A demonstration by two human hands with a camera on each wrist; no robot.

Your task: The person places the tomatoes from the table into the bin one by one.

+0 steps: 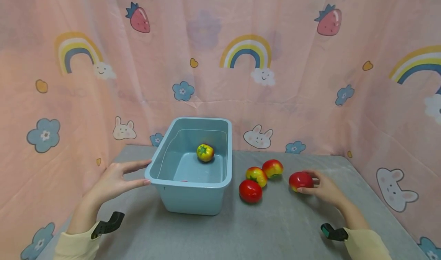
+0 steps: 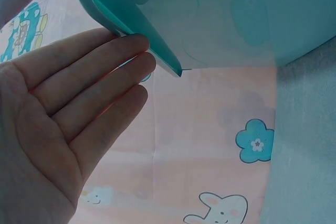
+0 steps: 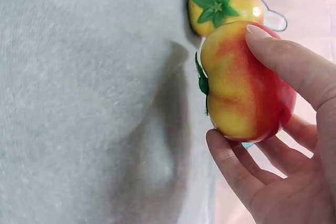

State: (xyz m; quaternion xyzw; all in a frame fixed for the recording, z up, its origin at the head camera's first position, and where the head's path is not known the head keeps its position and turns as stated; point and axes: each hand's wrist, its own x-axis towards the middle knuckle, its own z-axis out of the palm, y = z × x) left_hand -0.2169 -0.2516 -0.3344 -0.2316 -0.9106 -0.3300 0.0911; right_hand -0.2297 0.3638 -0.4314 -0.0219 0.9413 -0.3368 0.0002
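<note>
My right hand (image 1: 325, 189) holds a red and yellow tomato (image 3: 247, 82) between thumb and fingers, just above the table at the right. Its green leafy top faces down toward the tabletop. With straight fingers, my left hand (image 1: 115, 179) touches the left rim of a light blue plastic bin (image 1: 193, 198). Inside the bin lies a yellow-green tomato (image 1: 205, 152); a sliver of something red shows behind the front wall. Between bin and right hand sit a red tomato (image 1: 250, 191), a yellow-red tomato (image 1: 257, 176) and another red-yellow tomato (image 1: 273, 168).
A grey table (image 1: 275, 229) carries everything. Behind and beside it hangs a pink curtain (image 1: 220, 95) printed with rainbows, rabbits and flowers. Each wrist wears a black strap mount (image 1: 108, 224).
</note>
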